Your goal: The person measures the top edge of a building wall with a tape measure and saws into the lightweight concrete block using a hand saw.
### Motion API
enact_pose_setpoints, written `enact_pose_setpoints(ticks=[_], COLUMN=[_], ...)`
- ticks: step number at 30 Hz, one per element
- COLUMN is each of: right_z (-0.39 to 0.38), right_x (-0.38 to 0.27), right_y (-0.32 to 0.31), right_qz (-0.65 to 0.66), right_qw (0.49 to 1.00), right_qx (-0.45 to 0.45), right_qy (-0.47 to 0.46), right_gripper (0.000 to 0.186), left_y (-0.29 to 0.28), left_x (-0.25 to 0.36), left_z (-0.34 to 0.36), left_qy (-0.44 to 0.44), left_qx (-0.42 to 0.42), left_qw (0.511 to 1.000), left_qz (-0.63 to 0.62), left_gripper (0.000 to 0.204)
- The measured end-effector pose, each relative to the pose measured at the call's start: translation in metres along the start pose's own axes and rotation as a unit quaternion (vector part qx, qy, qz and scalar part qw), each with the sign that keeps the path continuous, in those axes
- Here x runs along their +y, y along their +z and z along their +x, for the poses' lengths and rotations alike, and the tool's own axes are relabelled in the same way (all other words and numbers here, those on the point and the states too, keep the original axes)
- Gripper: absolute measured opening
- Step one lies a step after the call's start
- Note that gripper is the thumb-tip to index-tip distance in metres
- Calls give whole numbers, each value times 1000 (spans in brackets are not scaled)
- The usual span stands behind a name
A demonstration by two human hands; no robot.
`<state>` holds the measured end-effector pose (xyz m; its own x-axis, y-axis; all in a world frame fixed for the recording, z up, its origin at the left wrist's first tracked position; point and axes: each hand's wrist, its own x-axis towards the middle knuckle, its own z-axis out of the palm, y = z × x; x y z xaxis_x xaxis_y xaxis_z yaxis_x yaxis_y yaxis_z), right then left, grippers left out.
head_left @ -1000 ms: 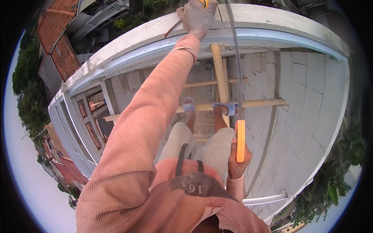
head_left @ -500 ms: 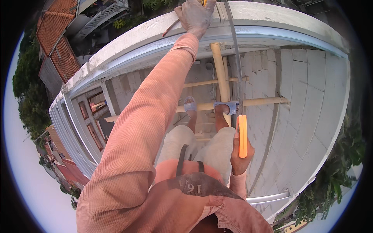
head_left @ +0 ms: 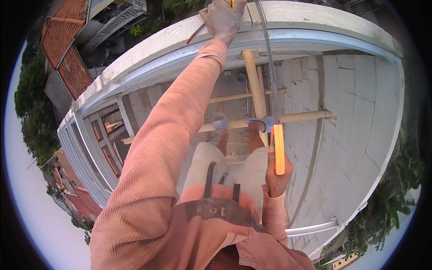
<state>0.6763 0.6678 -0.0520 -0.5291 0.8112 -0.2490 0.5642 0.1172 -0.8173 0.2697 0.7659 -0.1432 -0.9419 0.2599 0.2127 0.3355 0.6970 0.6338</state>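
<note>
My right hand is closed around the orange handle of a handsaw, near my right thigh. Its long, thin grey blade runs away from me to the top of the pale block wall, beside a narrow slit in the wall's edge. At the far side my left hand rests on that wall top, just left of the blade, fingers curled. A small yellow and black object shows at its fingers, mostly hidden and cut by the picture's edge. A thin brown stick pokes out on the hand's left.
My feet in blue sandals stand on a wooden pole high above a floor. Another upright pole rises ahead. A metal channel follows the wall. Block walling is on the right, tiled roofs at far left.
My right hand has pushed the saw a little away from me, toward the far wall. The left hand keeps its place on the wall top.
</note>
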Motion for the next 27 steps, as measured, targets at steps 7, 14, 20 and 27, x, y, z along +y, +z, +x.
enact_pose_setpoints(ticks=[7, 14, 20, 27], right_z=[85, 60, 0, 114], right_x=[-31, -16, 15, -24], right_y=[29, 28, -8, 37], right_qz=[48, 21, -21, 35], right_qw=[998, 1000, 999, 999], right_qx=[-8, -2, -16, -12], right_qy=[30, 18, 45, 6], right_gripper=[18, 19, 17, 28], left_y=[5, 6, 5, 5], left_x=[9, -4, 9, 14], left_z=[-6, -2, -6, -7], left_qy=[21, 19, 25, 16], left_qx=[5, 15, 12, -16], left_qw=[998, 1000, 999, 1000], left_qz=[-64, -12, -35, 20], left_gripper=[52, 54, 52, 51])
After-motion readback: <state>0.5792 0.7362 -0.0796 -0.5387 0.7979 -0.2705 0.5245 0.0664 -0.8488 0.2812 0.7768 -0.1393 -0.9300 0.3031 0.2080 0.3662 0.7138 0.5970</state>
